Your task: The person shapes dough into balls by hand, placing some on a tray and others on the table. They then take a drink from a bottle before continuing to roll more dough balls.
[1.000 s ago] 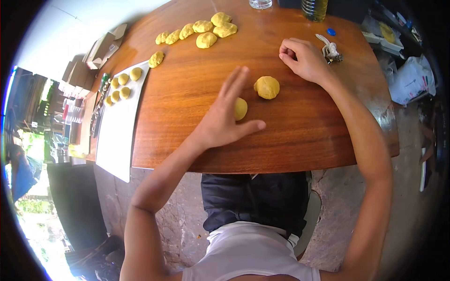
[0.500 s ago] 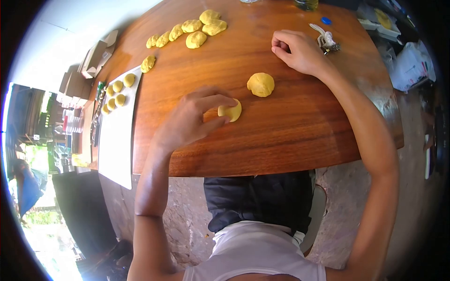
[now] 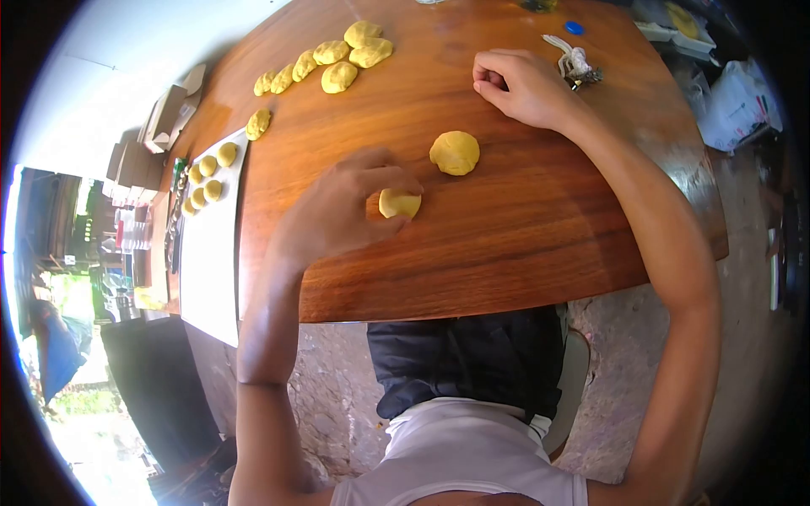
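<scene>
A small round of yellow dough (image 3: 399,203) lies on the brown wooden table, with the thumb and fingers of my left hand (image 3: 346,202) curled around its edges. That hand is slightly blurred. Just to the upper right sits a larger yellow dough lump (image 3: 455,153), touched by neither hand. My right hand (image 3: 525,87) rests on the table farther right, its fingers folded in and nothing visible in them. Several dough lumps (image 3: 339,77) stand in a group at the far left, with a single lump (image 3: 258,124) nearer the white board.
Several small dough balls (image 3: 213,191) sit on the white board (image 3: 209,261) at the table's left edge. Beyond my right hand are a white cloth-like item with a metal piece (image 3: 575,61) and a blue cap (image 3: 574,28). A plastic bag (image 3: 737,110) is at the right.
The whole view has shifted slightly, so the table items appear farther left. My left hand remains around the small dough, and my right hand keeps its folded pose.
</scene>
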Demonstrator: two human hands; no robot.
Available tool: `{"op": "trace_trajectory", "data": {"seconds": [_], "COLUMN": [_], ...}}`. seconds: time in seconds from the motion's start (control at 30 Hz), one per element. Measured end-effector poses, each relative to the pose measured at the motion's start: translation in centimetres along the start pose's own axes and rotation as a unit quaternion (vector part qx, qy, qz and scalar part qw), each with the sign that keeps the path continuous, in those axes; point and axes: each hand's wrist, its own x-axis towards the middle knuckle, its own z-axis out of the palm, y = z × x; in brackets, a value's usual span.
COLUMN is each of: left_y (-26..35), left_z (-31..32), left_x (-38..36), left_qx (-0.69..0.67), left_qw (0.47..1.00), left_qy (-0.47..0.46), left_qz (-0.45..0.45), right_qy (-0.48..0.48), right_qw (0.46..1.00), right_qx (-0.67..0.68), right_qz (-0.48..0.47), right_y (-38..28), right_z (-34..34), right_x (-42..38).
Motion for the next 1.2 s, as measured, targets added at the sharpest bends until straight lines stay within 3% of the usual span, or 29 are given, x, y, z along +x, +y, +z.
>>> {"op": "trace_trajectory", "data": {"seconds": [0.23,0.33,0.5,0.63,0.7,0.73,0.83,0.9,1.03,1.1,1.2], "left_y": [0.1,0.3,-2.0,-2.0,-2.1,-2.1,-2.0,-1.7,-1.8,-0.5,-1.7], "left_z": [0.5,-1.5,-0.2,-1.1,-0.9,0.1,4.2,6.1,6.3,5.7,4.5], "left_x": [-0.8,-1.9,-2.5,-2.8,-2.6,-2.1,-0.9,-0.6,-1.4,-2.2,-4.0], "left_qx": [0.003,-0.006,-0.033,-0.050,-0.052,-0.074,-0.037,0.087,0.069,-0.084,-0.024], "left_qw": [0.998,0.989,0.995,0.988,0.946,0.933,0.945,0.972,0.975,0.967,0.965], "left_qy": [0.063,0.147,0.046,0.144,0.318,0.352,0.325,0.220,0.211,0.239,0.261], "left_qz": [0.023,-0.016,-0.079,-0.027,-0.023,-0.022,0.000,-0.002,-0.032,-0.034,-0.006], "right_qy": [0.007,0.007,-0.006,0.008,0.006,0.007,-0.005,-0.013,-0.006,0.004,-0.007], "right_qw": [1.000,1.000,1.000,1.000,1.000,1.000,1.000,1.000,1.000,1.000,1.000], "right_qx": [0.009,0.003,0.019,0.012,0.010,0.009,0.018,0.019,0.008,0.006,0.022], "right_qz": [-0.023,-0.023,-0.006,-0.010,-0.011,-0.016,-0.004,0.003,0.003,-0.005,0.000], "right_y": [0.2,0.0,-0.1,0.1,0.1,0.1,-0.4,-0.4,-0.4,-0.6,-0.5], "right_z": [0.1,-0.1,0.1,0.2,0.1,0.0,-0.3,-0.3,-0.2,-0.3,-0.2], "right_x": [0.1,-0.1,0.1,0.0,-0.1,0.1,0.1,0.1,0.0,0.0,-0.1]}}
